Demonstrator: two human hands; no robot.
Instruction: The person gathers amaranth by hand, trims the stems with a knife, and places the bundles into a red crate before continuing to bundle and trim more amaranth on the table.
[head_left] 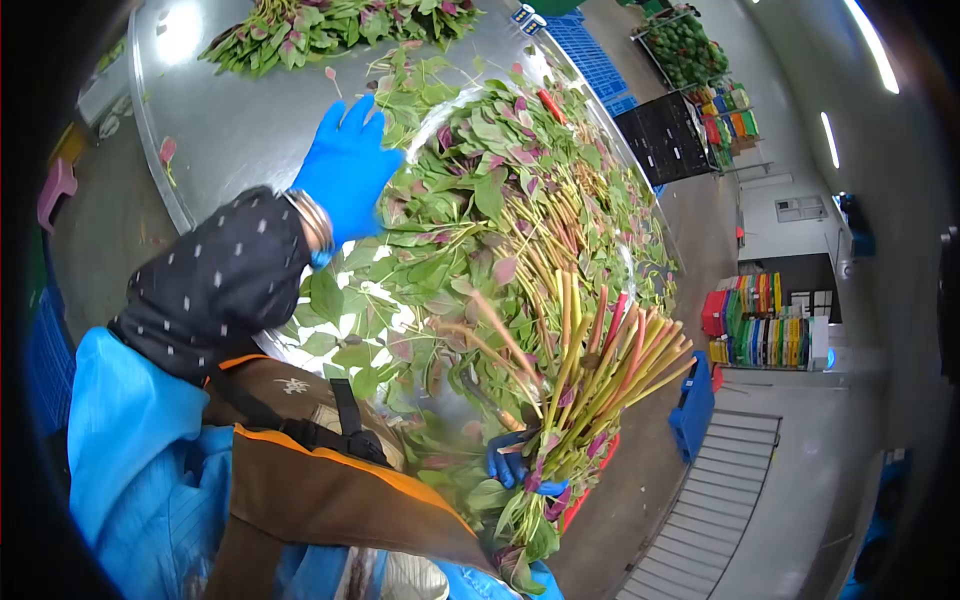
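My left hand (350, 165), in a blue glove, is held over the metal table with its fingers spread and nothing in it. Just beside it lies a wide heap of loose amaranth greens (490, 195), green leaves flushed with purple. My right hand (512, 465), also gloved in blue, is wrapped round a bunch of amaranth (610, 370). The cut stem ends of that bunch fan out away from my body, while its leaves hang on the near side. Leaves and stems partly hide the right hand's fingers.
The view is turned sideways. Another pile of amaranth (340, 30) lies on the metal table (230, 110). Blue crates (590, 60), a black crate (662, 140) and stacks of coloured crates (765, 340) stand beyond. A red edge (592, 485) shows under the bunch.
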